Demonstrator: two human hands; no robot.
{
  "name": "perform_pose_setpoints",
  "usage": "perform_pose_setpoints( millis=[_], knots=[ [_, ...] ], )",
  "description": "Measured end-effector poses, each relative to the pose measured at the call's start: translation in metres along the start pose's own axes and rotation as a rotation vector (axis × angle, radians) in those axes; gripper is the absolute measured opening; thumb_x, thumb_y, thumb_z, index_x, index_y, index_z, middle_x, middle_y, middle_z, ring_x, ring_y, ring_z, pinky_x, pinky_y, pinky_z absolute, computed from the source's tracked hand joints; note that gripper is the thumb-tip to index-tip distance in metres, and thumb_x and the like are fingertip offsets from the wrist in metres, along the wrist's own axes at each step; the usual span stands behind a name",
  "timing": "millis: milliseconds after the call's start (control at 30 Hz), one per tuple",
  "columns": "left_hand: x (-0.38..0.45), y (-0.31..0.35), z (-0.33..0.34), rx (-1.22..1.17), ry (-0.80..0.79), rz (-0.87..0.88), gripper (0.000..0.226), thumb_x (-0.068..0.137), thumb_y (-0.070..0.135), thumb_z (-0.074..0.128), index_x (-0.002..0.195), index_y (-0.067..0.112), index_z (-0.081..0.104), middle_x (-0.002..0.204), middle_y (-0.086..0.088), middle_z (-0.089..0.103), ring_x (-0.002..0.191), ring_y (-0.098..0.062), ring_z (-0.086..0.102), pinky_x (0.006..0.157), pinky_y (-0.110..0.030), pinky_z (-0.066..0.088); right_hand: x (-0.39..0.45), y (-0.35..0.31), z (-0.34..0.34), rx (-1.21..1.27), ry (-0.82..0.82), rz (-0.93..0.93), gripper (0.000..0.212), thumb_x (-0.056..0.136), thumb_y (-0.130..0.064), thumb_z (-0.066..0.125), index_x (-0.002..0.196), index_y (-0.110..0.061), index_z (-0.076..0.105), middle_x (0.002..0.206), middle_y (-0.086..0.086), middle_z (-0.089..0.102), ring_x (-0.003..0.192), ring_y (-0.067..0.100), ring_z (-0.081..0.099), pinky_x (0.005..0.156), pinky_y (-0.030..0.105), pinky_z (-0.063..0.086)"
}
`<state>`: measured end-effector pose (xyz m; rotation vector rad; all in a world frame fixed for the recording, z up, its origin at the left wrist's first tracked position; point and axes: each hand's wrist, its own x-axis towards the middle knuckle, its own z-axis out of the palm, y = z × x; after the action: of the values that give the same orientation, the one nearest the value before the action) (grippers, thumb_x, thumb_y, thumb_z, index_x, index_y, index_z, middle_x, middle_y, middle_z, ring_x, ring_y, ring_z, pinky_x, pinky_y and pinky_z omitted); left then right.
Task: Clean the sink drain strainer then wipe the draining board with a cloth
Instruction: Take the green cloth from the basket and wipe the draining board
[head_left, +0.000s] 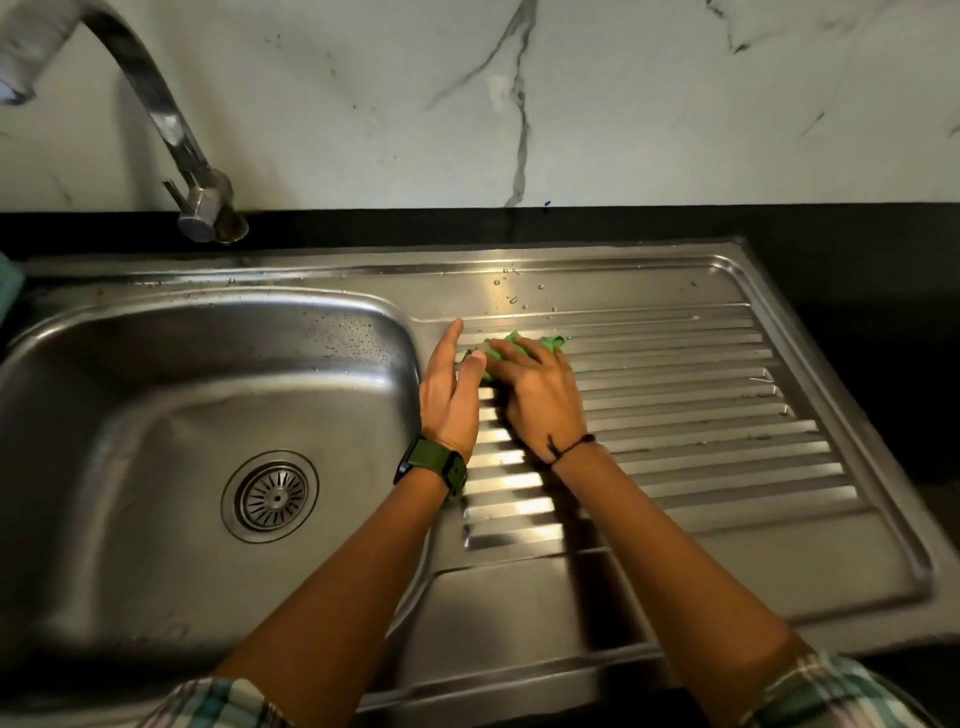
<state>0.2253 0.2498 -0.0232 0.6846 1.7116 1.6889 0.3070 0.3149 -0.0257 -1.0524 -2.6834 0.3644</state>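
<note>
The strainer sits seated in the drain, so we judge that step done. Our right hand presses the green cloth onto the draining board; left hand fingers lie released beside it. Droplets beyond the fingertips remain.

Single head-worn view, wide-angle, looking forward and steeply down from above and behind both hands. Left hand and right hand sit near frame centre, at arm's length. Sink basin lies left of the hands, draining board under and right of them, marble wall beyond them.
</note>
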Motion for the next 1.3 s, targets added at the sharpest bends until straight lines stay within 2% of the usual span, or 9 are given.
perform_pose_setpoints(
  millis=[100,267,367,433,567,700,833,1033,1300],
  knots=[
    [-0.001,0.000,-0.003,-0.027,0.006,-0.018,0.059,0.077,0.039,0.044,0.135,0.026,0.041,0.136,0.009,0.045,0.117,-0.001,0.045,0.105,-0.031,0.035,-0.009,0.051,-0.024,-0.007,0.010,0.022,0.060,0.076,0.011,0.051,0.126,-0.022,0.054,0.136,0.005,0.053,0.132,0.029,0.039,0.111,0.049,0.029],
    [-0.001,0.002,-0.003,-0.077,0.017,-0.025,0.060,0.077,0.037,0.044,0.136,0.023,0.040,0.144,0.003,0.040,0.132,-0.012,0.037,0.112,-0.038,0.031,-0.028,0.133,-0.058,-0.080,0.134,0.520,0.058,0.081,0.012,0.042,0.132,-0.014,0.047,0.145,0.010,0.041,0.136,0.033,0.030,0.112,0.053,0.026],
    [0.000,-0.001,-0.001,-0.073,0.013,-0.014,0.061,0.077,0.037,0.044,0.136,0.022,0.039,0.138,0.012,0.043,0.127,-0.002,0.039,0.112,-0.036,0.031,-0.010,0.111,-0.054,-0.039,0.155,0.722,0.050,0.085,0.003,0.044,0.130,-0.018,0.050,0.146,0.007,0.040,0.137,0.032,0.027,0.112,0.057,0.019],
    [-0.001,-0.002,0.000,-0.054,0.018,0.002,0.062,0.076,0.039,0.044,0.136,0.024,0.040,0.130,0.021,0.044,0.118,0.008,0.042,0.110,-0.032,0.031,0.003,0.066,-0.032,-0.010,0.103,0.586,0.051,0.084,0.001,0.046,0.128,-0.023,0.052,0.147,0.001,0.039,0.139,0.028,0.023,0.115,0.053,0.011],
    [0.002,0.000,0.000,-0.074,0.049,-0.038,0.063,0.075,0.037,0.045,0.136,0.025,0.038,0.143,0.004,0.041,0.131,-0.013,0.039,0.111,-0.036,0.032,0.023,-0.035,0.017,0.088,0.035,0.210,0.037,0.093,-0.021,0.045,0.129,-0.027,0.049,0.143,-0.002,0.044,0.139,0.023,0.024,0.114,0.046,0.008],
    [0.002,-0.001,-0.004,-0.099,0.051,-0.060,0.064,0.076,0.037,0.045,0.139,0.026,0.034,0.148,0.001,0.036,0.133,-0.013,0.036,0.112,-0.043,0.032,0.033,-0.013,0.008,-0.024,-0.050,-0.053,0.043,0.090,-0.017,0.050,0.130,-0.032,0.049,0.141,-0.005,0.048,0.135,0.021,0.032,0.113,0.041,0.022],
    [0.000,0.001,-0.004,-0.084,0.037,-0.045,0.062,0.078,0.037,0.044,0.138,0.027,0.034,0.148,0.001,0.034,0.134,-0.012,0.033,0.114,-0.043,0.028,0.016,0.066,-0.026,0.080,0.064,0.161,0.056,0.080,0.012,0.046,0.124,-0.021,0.056,0.134,0.004,0.054,0.132,0.028,0.037,0.113,0.044,0.027],
    [0.000,0.002,0.001,-0.046,0.023,-0.019,0.061,0.077,0.038,0.044,0.137,0.028,0.035,0.149,0.002,0.032,0.136,-0.014,0.030,0.112,-0.034,0.027,0.001,0.136,-0.060,0.079,0.194,0.521,0.045,0.084,0.009,0.044,0.123,-0.009,0.057,0.135,0.011,0.053,0.131,0.032,0.039,0.113,0.050,0.026],
    [0.002,0.002,0.003,0.021,0.089,0.001,0.062,0.076,0.034,0.044,0.137,0.024,0.038,0.145,-0.001,0.038,0.130,-0.013,0.038,0.110,-0.044,0.034,0.044,-0.030,0.011,0.125,-0.036,0.129,0.032,0.093,-0.024,0.046,0.123,-0.025,0.056,0.144,-0.005,0.043,0.139,0.023,0.023,0.116,0.047,0.007]
  ],
)
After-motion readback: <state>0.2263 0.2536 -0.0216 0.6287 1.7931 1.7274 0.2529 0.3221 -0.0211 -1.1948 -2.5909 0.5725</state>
